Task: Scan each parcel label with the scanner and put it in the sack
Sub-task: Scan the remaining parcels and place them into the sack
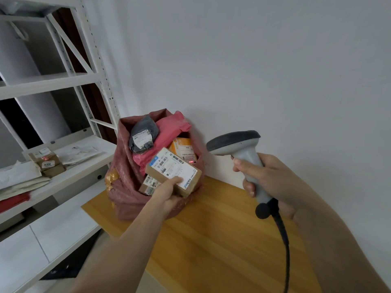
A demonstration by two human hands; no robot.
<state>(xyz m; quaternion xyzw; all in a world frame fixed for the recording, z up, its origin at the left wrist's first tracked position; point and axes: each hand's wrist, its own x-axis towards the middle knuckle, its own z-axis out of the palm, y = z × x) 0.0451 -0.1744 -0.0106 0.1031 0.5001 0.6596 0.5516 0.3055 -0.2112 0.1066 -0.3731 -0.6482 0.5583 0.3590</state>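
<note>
My left hand (pixel 168 192) grips a brown cardboard parcel (pixel 191 183) with a white barcode label on top, holding it over the mouth of the dark red sack (pixel 124 182). My right hand (pixel 273 182) holds a grey corded scanner (pixel 237 142), its head pointing left toward the sack. A red scan light falls on the orange box (pixel 183 148) inside the sack, just beyond the held parcel. The sack also contains a grey bag parcel (pixel 142 135), a pink bag parcel (pixel 169 134) and another small box (pixel 148 185).
The sack stands on a wooden tabletop (pixel 222 240) against a white wall. To the left is a white metal shelf rack (pixel 69 166) with small brown boxes (pixel 47 162), white envelopes (pixel 80 152) and a red parcel (pixel 13 201). The scanner's black cable (pixel 284 246) hangs down.
</note>
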